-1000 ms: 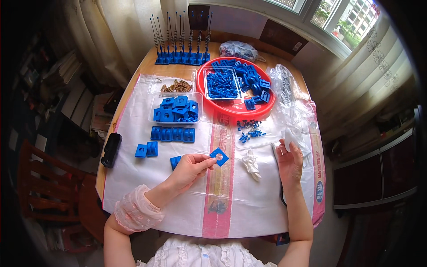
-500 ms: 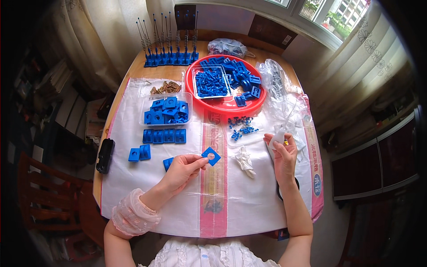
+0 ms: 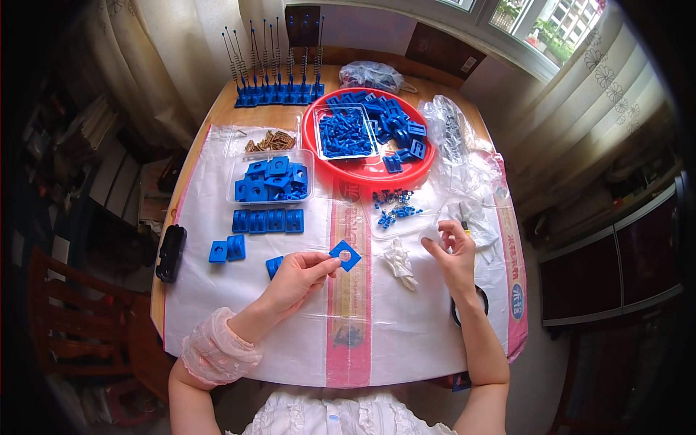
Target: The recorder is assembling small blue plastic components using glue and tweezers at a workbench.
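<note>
My left hand [image 3: 301,277] pinches a flat blue square plate with a round hole [image 3: 351,262] by one corner, above the pink stripe of the sheet. To the right, my right hand [image 3: 458,254] is closed round a small white squeeze bottle [image 3: 433,235], mostly hidden by the fingers. A crumpled white tissue [image 3: 399,264] lies between the hands. Just beyond my left hand is a blue part [image 3: 273,267], partly covered by it. Two more blue pieces [image 3: 228,250] sit farther left, and a row of blue curved blocks [image 3: 267,221] lies behind them.
A clear box of blue plates [image 3: 272,181] stands behind the row, near brass-coloured screws [image 3: 270,141]. A red basin [image 3: 326,168] holds blue parts. Small blue pieces [image 3: 396,209] lie in a clear lid. Spring-topped blue stands [image 3: 279,96] line the back. A black case [image 3: 172,254] rests at the left edge.
My right hand has turned and shifted slightly left, tipping the white bottle from upright toward the left. The left hand and its blue plate have barely moved.
</note>
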### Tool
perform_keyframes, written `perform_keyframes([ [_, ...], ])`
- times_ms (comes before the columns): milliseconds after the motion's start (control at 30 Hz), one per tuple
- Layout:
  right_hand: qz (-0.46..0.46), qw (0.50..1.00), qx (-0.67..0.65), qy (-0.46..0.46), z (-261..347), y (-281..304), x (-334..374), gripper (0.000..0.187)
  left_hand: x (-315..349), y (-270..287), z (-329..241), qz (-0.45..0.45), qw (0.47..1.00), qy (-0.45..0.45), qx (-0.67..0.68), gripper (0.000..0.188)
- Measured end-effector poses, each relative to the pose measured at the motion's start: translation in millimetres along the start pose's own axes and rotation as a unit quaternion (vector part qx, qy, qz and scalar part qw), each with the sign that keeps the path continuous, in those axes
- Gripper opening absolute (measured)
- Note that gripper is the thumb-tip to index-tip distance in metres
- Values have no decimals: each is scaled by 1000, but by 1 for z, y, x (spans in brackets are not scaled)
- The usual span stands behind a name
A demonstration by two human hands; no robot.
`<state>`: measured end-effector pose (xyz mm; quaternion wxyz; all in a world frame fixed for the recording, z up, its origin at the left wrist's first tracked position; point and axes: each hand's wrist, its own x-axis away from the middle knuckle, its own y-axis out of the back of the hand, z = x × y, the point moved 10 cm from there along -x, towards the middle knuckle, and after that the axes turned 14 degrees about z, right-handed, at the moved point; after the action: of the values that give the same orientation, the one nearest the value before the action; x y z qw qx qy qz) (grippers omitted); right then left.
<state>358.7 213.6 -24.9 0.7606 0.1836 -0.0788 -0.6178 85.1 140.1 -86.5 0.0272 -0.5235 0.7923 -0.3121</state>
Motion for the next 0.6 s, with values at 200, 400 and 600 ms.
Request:
perform_keyframes([
  [200, 5, 997, 77, -31, -11, -5, 1, 21, 0, 0, 1, -1, 1000, 2, -2, 12],
  [400, 8, 995, 93, -21, -9, -9, 1, 19, 1, -1, -1, -2, 1000, 1, 0, 14],
  [600, 15, 993, 113, -35, -1, -9, 2, 14, 1, 0, 0, 1, 1000, 1, -2, 13],
])
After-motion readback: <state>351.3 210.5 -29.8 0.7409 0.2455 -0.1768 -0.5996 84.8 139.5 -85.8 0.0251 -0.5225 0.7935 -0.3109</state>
